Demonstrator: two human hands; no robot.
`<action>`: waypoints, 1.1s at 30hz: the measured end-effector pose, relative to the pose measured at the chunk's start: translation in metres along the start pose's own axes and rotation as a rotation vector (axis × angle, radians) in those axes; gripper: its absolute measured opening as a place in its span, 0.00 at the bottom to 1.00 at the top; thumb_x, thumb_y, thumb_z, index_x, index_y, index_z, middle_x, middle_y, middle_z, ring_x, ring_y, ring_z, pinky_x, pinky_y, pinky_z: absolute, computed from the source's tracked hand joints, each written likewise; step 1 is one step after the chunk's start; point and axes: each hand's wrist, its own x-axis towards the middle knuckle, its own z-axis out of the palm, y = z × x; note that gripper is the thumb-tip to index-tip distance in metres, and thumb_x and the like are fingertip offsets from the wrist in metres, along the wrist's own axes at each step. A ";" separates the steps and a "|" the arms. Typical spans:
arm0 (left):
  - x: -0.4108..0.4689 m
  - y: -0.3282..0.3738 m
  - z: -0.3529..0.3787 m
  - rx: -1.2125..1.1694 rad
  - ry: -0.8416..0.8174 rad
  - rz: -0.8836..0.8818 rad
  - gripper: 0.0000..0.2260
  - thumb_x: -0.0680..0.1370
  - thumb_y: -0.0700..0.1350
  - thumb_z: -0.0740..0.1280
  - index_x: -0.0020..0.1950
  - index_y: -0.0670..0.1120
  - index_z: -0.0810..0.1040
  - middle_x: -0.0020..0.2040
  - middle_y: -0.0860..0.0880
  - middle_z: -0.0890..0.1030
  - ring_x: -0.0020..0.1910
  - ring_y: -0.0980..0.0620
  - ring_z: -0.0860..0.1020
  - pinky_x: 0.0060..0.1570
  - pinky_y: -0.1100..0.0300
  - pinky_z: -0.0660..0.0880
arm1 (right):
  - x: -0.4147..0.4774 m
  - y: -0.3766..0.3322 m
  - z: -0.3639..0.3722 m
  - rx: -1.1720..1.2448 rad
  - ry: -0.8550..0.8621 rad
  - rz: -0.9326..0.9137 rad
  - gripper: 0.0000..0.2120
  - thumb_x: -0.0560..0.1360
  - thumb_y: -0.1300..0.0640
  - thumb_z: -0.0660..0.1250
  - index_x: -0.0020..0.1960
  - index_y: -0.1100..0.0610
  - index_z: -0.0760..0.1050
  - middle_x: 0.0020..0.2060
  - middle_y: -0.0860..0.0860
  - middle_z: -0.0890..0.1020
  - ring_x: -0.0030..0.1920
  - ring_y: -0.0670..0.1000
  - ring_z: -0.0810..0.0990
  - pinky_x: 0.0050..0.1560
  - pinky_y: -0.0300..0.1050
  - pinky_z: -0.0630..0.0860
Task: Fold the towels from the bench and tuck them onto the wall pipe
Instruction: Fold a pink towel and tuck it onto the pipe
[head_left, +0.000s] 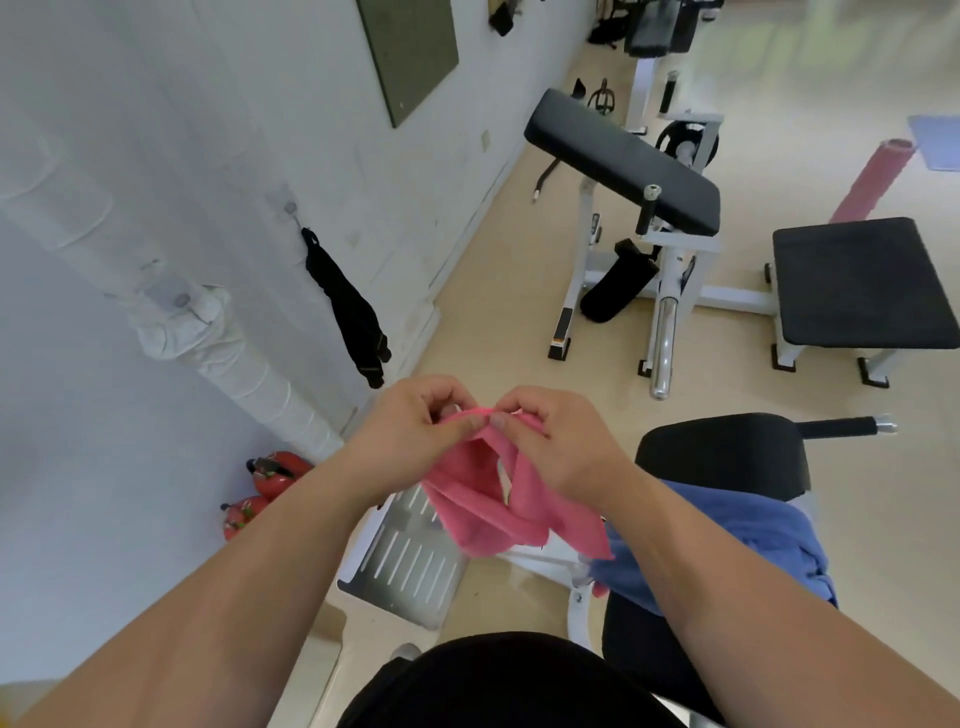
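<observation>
Two hands: left hand (415, 431) and right hand (561, 441), close together, pinch the pink terry-cloth towel's (483, 514) upper hem.
Towel: hangs slack; match corners before creasing.

Bare forearms (249, 561) and a black garment (509, 680) at the waist.

A gym: padded benches (862, 280) and a weight machine (623, 156).

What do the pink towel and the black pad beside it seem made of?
Pink towel: soft matte cloth, probably terry or microfibre; it hangs limp with a fuzzy surface. Black pad: likely vinyl or leatherette; smooth, faint sheen, rounded edges.
</observation>
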 end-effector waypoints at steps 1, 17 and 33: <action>0.001 -0.003 0.001 -0.024 -0.017 -0.025 0.06 0.76 0.43 0.75 0.42 0.43 0.82 0.32 0.49 0.70 0.31 0.57 0.66 0.31 0.65 0.63 | 0.001 0.002 -0.002 -0.009 0.048 -0.006 0.05 0.79 0.53 0.67 0.47 0.50 0.82 0.38 0.43 0.82 0.41 0.44 0.79 0.46 0.46 0.76; 0.001 -0.056 -0.009 -0.272 0.060 -0.288 0.05 0.76 0.39 0.74 0.47 0.37 0.82 0.37 0.45 0.77 0.36 0.51 0.71 0.38 0.58 0.68 | 0.001 0.040 -0.066 0.024 0.720 0.545 0.06 0.80 0.54 0.63 0.49 0.52 0.78 0.40 0.48 0.80 0.45 0.53 0.79 0.43 0.46 0.73; -0.002 -0.010 0.051 -0.828 0.107 -0.370 0.07 0.78 0.32 0.67 0.52 0.38 0.84 0.44 0.40 0.85 0.41 0.48 0.82 0.43 0.57 0.80 | -0.023 -0.019 0.015 0.831 0.191 0.523 0.18 0.77 0.73 0.54 0.51 0.62 0.81 0.42 0.60 0.84 0.44 0.55 0.83 0.51 0.52 0.82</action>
